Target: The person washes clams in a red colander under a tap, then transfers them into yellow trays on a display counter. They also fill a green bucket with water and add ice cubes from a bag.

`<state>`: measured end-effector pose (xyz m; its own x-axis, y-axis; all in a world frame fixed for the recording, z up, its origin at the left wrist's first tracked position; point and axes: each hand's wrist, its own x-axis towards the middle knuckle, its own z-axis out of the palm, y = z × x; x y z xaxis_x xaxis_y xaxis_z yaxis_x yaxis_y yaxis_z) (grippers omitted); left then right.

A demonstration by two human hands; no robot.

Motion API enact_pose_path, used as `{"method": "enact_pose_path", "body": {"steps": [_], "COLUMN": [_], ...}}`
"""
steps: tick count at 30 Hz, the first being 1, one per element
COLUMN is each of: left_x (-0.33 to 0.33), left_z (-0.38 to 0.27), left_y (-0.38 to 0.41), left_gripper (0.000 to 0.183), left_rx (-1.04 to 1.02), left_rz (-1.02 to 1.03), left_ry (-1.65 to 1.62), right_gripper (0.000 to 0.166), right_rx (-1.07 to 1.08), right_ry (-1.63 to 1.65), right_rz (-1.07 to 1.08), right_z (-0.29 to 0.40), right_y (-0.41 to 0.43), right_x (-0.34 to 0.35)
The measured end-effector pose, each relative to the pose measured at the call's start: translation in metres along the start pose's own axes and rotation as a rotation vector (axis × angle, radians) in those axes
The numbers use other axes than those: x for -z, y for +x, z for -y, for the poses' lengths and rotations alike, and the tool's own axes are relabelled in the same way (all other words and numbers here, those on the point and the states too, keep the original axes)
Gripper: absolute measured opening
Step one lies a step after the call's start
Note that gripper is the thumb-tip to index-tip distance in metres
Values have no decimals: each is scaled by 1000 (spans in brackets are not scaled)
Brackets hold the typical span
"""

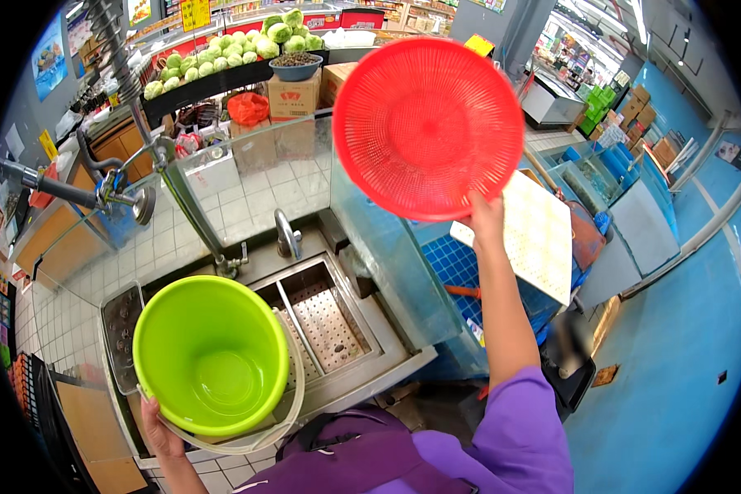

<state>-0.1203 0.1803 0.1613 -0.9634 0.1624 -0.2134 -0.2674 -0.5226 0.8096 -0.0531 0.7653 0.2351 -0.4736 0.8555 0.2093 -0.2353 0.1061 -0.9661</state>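
A round red plastic colander is lifted out ahead on the right, its slotted face towards me. My right hand grips it by the lower rim. Lower left, a lime-green plastic bucket tilts so that I see into it; a shallow wet sheen lies on its bottom. My left hand holds the bucket at its left lower rim, beside the end of the pale handle. Under and behind it is a stainless steel sink with a perforated bottom and a divider bar. The bucket hides the sink's left part.
A chrome faucet rises behind the sink, and a spray nozzle hangs at the left. Glass panels border the sink. Beyond stand cabbages and a blue bowl on a carton. A white perforated board lies right of my forearm.
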Motion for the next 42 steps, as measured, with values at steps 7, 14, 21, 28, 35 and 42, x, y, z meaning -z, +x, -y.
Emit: {"method": "enact_pose_path", "body": {"steps": [7, 14, 21, 28, 35, 42], "left_x": [-81, -103, -101, -125, -135, -147], "left_z": [64, 69, 53, 31, 39, 65], "left_y": [40, 50, 63, 67, 82, 102], "left_gripper": [41, 46, 35, 31, 37, 38], "left_rx": [100, 116, 150, 147, 161, 191], "left_rz": [61, 112, 4, -46, -117, -132], "left_ry": [47, -10, 29, 163, 248, 314], "right_gripper": [34, 38, 27, 27, 77, 15], "right_rx": [-500, 351, 165, -285, -389, -694], "right_ry": [-32, -1105, -560, -469, -953, -291], "right_rz": [-131, 73, 428, 337, 589, 879], "right_z": [-90, -77, -88, -314, -356, -392], "right_y": [112, 145, 2, -38, -9, 15], "right_x": [-5, -63, -165, -164, -240, -251]}}
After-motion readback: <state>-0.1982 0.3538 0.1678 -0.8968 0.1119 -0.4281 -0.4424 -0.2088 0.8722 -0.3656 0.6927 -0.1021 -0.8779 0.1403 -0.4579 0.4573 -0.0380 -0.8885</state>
